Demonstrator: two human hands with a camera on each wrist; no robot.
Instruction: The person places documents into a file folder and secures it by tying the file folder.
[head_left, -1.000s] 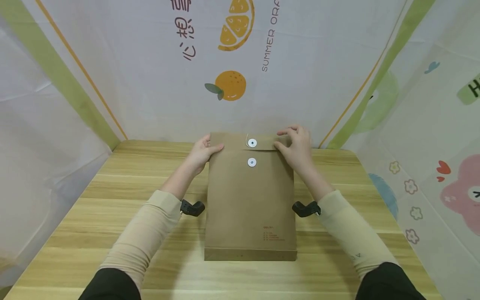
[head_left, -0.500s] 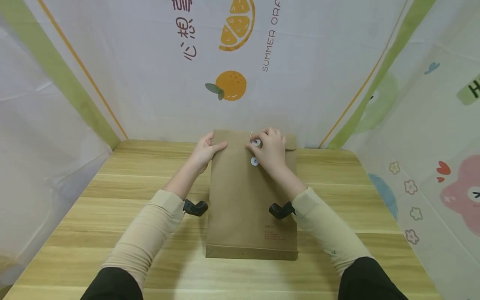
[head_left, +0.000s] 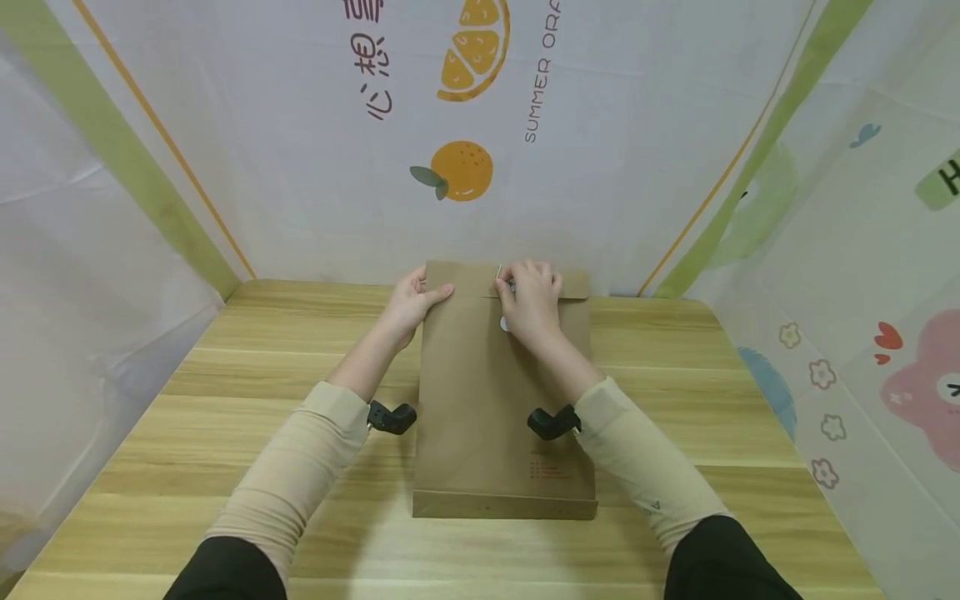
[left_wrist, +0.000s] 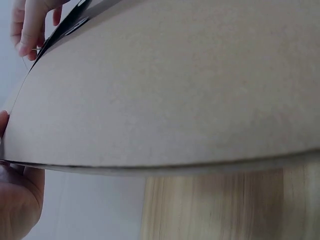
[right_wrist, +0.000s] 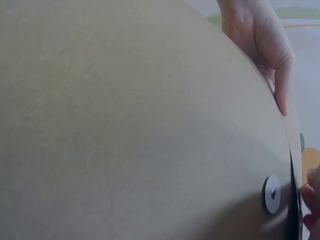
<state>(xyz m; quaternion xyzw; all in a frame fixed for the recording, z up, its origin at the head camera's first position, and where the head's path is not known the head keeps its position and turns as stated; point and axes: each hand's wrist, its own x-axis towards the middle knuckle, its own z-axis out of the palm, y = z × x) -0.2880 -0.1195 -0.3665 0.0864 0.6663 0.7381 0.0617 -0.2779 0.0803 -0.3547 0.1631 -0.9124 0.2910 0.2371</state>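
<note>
A brown kraft paper document envelope (head_left: 480, 400) lies on the table, its top flap (head_left: 461, 279) folded down over the front. My left hand (head_left: 408, 307) grips its upper left edge, thumb on the front and the other fingers behind. With thumb and fingertips, my right hand (head_left: 534, 302) pinches the thin white string (left_wrist: 35, 49) at the flap's button, which those fingers mostly cover. Below the flap, the lower white round button (right_wrist: 272, 194) shows whole in the right wrist view. A dark gap opens under the flap there.
The wood-grain table (head_left: 300, 350) reaches back to a white printed cloth (head_left: 322, 200) with oranges and lettering. More cloth hangs at both sides. A black wrist camera (head_left: 553, 422) on the right arm overlaps the envelope's lower half.
My right hand has moved left from the flap's right side to the string at the button. The envelope has shifted slightly right and up; my left hand keeps its grip.
</note>
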